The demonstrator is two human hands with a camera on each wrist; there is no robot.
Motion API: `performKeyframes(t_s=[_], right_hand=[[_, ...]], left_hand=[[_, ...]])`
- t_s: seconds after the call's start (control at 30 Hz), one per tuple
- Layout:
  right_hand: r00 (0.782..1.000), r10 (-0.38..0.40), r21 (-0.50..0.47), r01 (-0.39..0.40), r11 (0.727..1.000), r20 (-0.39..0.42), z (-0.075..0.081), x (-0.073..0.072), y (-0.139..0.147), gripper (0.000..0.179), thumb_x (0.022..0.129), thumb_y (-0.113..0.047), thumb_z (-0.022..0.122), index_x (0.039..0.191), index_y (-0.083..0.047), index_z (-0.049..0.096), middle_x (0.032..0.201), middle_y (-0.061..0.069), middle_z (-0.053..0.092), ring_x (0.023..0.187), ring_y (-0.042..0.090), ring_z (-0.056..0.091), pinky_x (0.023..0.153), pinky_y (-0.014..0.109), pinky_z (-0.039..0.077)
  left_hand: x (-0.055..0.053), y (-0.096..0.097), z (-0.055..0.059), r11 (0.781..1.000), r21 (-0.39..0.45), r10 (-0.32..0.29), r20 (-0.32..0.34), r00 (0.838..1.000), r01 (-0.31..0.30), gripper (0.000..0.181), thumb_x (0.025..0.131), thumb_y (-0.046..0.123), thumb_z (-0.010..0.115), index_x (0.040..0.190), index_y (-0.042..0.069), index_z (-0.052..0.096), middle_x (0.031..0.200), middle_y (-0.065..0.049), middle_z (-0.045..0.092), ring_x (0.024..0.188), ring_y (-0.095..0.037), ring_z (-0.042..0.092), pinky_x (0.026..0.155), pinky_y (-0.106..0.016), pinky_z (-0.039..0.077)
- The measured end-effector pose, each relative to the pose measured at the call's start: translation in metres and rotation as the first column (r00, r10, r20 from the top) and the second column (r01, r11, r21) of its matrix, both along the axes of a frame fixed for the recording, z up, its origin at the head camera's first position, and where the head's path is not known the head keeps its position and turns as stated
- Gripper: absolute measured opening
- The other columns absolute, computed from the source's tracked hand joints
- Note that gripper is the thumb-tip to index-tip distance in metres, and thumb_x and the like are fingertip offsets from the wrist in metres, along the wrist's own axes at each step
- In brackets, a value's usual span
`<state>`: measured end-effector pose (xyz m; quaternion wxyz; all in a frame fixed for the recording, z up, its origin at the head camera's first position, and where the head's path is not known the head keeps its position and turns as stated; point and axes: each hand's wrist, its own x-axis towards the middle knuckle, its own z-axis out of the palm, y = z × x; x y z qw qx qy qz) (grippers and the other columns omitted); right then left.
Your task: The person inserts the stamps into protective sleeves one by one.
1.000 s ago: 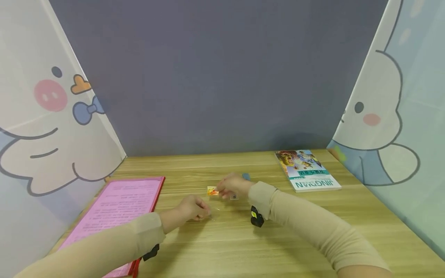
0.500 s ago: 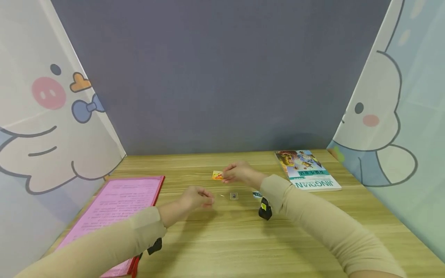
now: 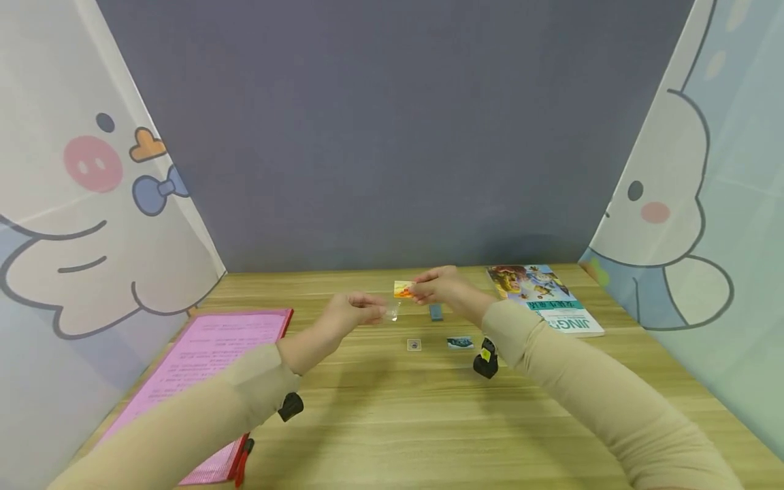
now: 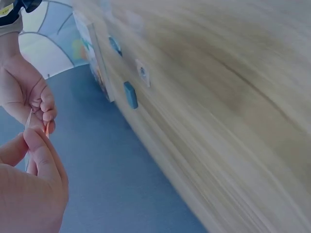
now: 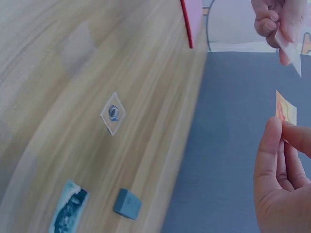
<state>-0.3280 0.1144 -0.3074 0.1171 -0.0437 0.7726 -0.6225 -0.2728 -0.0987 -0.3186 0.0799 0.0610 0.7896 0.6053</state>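
Observation:
Both hands are raised above the table, close together. My right hand (image 3: 446, 287) pinches a small yellow-orange postage stamp (image 3: 402, 290) between thumb and fingers; its toothed edge shows in the right wrist view. A small clear sleeve (image 5: 290, 53) is pinched at its edge by my left hand (image 3: 352, 314), just beside the stamp and apart from it. Below them on the table lie a pale stamp (image 3: 414, 345) with a dark round design and a blue-green stamp (image 3: 460, 342). A small blue block (image 5: 127, 204) sits behind these stamps.
On the left lies a pink mesh folder (image 3: 214, 367) with red edging and printed sheets, a red pen (image 3: 243, 463) at its near corner. A picture book (image 3: 545, 299) lies at the back right. A grey panel (image 3: 392, 136) closes off the table's far side.
The right hand has lifted the yellow-orange stamp off the table and moved back and right. The left hand has risen with the clear sleeve toward it. The stamps below have come into fuller view.

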Motion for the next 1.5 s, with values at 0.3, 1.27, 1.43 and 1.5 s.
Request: performKeyframes(t_s=[0.3,1.27,1.43,1.5], right_hand=[[0.997,-0.033,0.021,0.034,0.999,-0.067,0.017,0.013,0.013,0.03,0.091,-0.01,0.068,0.117,0.004,0.064,0.093,0.009,0.072,0.076,0.015,0.069,0.079,0.033,0.061],[0.995,-0.017,-0.014,0.015,1.0,-0.1,0.042,0.033,0.03,0.029,0.094,-0.018,0.066,0.113,0.003,0.064,0.091,0.005,0.068,0.084,0.018,0.068,0.08,0.029,0.06],[0.994,-0.024,-0.024,0.022,0.999,-0.107,0.042,0.033,0.031,0.029,0.094,-0.019,0.065,0.113,0.003,0.064,0.093,0.005,0.069,0.09,0.022,0.068,0.082,0.03,0.06],[0.994,-0.019,-0.031,0.016,0.999,-0.11,0.042,0.033,0.032,0.03,0.094,-0.019,0.065,0.114,0.003,0.063,0.093,0.005,0.069,0.091,0.022,0.068,0.082,0.03,0.06]], left_hand=[[-0.006,0.007,-0.001,0.996,0.065,0.059,0.014,0.998,-0.06,0.019,0.091,0.013,0.068,0.107,0.002,0.071,0.107,-0.012,0.071,0.089,-0.016,0.07,0.103,-0.045,0.049],[-0.015,0.032,0.033,0.977,0.2,0.097,-0.097,0.991,-0.076,0.02,0.09,0.007,0.069,0.102,-0.009,0.069,0.099,-0.023,0.07,0.071,-0.012,0.069,0.085,-0.041,0.06],[-0.014,0.035,0.035,0.977,0.195,0.104,-0.086,0.991,-0.086,0.019,0.089,0.007,0.07,0.099,-0.009,0.07,0.095,-0.02,0.072,0.074,-0.017,0.071,0.078,-0.034,0.062],[-0.013,0.036,0.035,0.977,0.195,0.106,-0.085,0.991,-0.088,0.017,0.089,0.007,0.07,0.096,-0.009,0.069,0.093,-0.019,0.072,0.074,-0.018,0.072,0.075,-0.031,0.062]])
